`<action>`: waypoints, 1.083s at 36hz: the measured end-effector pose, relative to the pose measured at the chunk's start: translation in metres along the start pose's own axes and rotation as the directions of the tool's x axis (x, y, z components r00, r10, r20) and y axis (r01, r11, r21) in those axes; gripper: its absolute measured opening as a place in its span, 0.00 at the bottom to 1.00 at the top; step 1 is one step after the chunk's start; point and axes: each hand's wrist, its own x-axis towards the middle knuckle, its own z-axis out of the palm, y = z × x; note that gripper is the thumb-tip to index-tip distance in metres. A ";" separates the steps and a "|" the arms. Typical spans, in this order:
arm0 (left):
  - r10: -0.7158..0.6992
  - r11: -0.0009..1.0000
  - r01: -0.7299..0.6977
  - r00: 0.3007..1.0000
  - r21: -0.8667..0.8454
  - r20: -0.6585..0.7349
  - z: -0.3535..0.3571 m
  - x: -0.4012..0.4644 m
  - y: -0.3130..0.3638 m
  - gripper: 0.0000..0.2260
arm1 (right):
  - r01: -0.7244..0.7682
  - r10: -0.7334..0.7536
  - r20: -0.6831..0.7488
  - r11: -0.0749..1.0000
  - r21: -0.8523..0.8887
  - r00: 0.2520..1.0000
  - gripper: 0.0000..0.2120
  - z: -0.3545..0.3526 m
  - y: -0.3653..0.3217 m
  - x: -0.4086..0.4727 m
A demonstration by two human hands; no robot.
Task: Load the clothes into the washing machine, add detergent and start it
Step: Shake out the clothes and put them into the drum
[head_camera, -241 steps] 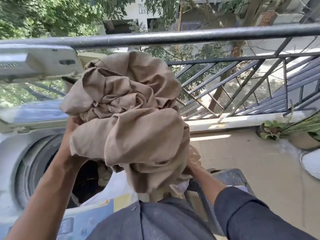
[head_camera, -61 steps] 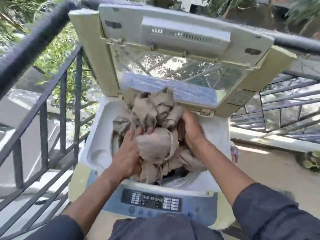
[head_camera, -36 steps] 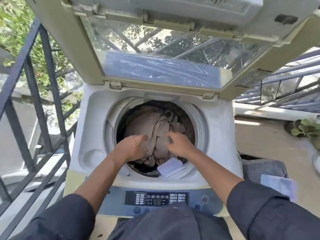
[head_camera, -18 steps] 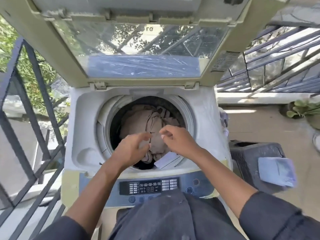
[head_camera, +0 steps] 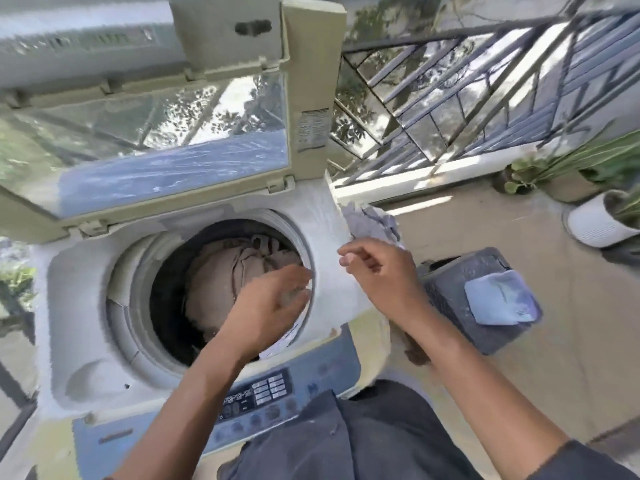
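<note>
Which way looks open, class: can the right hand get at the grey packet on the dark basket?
Probably yes. The right hand hangs empty beside the washing machine, and the grey packet lies uncovered on the dark basket, nothing between them.

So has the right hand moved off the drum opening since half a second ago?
Yes. The right hand has shifted rightward, from over the drum opening to above the washer's right edge, near the grey cloth.

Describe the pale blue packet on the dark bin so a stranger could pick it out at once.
Find the open top-loading washing machine by the balcony railing. On the floor just right of it stands a dark grey bin. The pale blue packet lies flat on top of that bin, the only light, smooth patch there, unlike the crumpled grey cloth at the machine's right edge.
</note>
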 end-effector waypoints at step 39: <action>-0.356 0.754 -0.164 0.712 0.636 0.605 0.192 0.331 0.019 0.16 | -0.173 0.581 0.476 0.734 -0.657 0.661 0.17 -0.026 0.424 0.181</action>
